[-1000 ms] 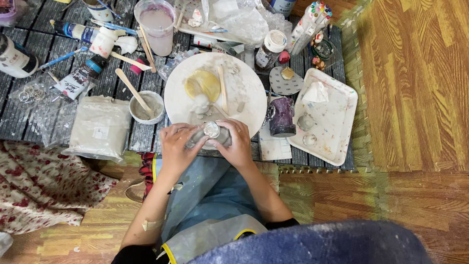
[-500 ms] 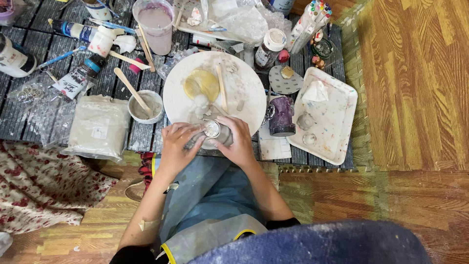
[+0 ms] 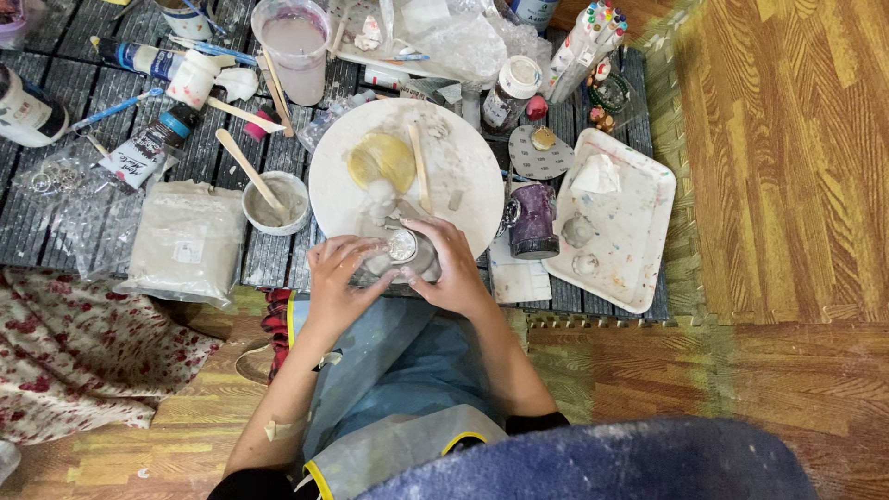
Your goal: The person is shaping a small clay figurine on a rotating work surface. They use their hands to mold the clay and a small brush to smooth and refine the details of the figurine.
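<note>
Head view: both hands (image 3: 398, 273) cup an upright grey clay piece (image 3: 400, 248)

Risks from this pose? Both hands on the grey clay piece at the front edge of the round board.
1. The grey clay piece, held between the left hand and right hand, sits at the near rim of the white round board; a slip could drop it onto the lap.
2. The purple jar stands close beside the right hand; an outward wrist move might knock it.
3. The small bowl with a wooden stick leaning in it stands near the left hand and could tip.
</note>
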